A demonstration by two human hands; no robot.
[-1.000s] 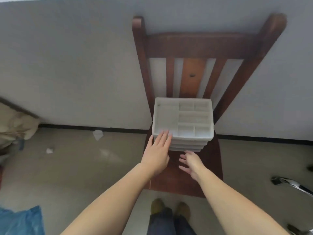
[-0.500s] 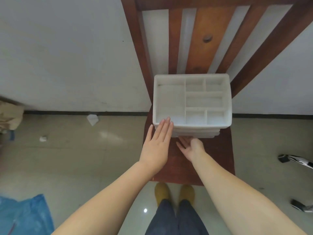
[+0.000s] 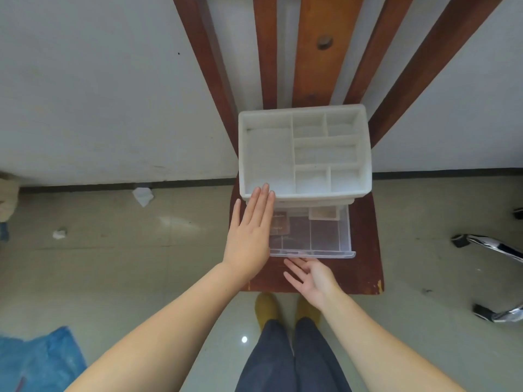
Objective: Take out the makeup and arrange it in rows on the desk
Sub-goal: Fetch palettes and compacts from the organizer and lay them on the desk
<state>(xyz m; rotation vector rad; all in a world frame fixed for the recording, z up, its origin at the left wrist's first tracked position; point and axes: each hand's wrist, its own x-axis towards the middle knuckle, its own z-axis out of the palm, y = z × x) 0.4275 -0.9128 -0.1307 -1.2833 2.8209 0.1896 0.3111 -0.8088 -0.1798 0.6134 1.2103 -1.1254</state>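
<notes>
Far left: blue plastic sheet (image 3: 36,360) on the floor, crumpled paper scraps (image 3: 143,196) near the skirting; nothing there for the task.

Left hand (image 3: 249,233): flat, fingers straight and together, fingertips pressing on the front rim of the white organiser (image 3: 304,149). Grip wide, holding nothing, just bracing the unit on the wooden chair (image 3: 365,267). Worth keeping that pressure down and slightly back, so the light plastic case does not slide forward off the seat.

Centre: clear drawer (image 3: 311,236) pulled well out from under the organiser, front lip overhanging toward the feet. Inside, toward the back, two flat makeup compacts (image 3: 280,223), the left one partly behind the left hand, the other tucked half under the case. Top tray compartments apparently bare.

Right hand (image 3: 314,277): palm up, fingers relaxed and spread, just in front of the drawer lip, apart from it or barely touching, hard to say which. Grip wide, empty.

Probable step: drawer open, makeup not yet lifted. Best done by reaching over the lip, not tugging the drawer further, since it looks near the end of its travel and could tip out. Pinch each compact by its edges and lift straight up. No bench in view, so carrying will follow.

Far right: chrome chair legs (image 3: 492,247) on castors.
</notes>
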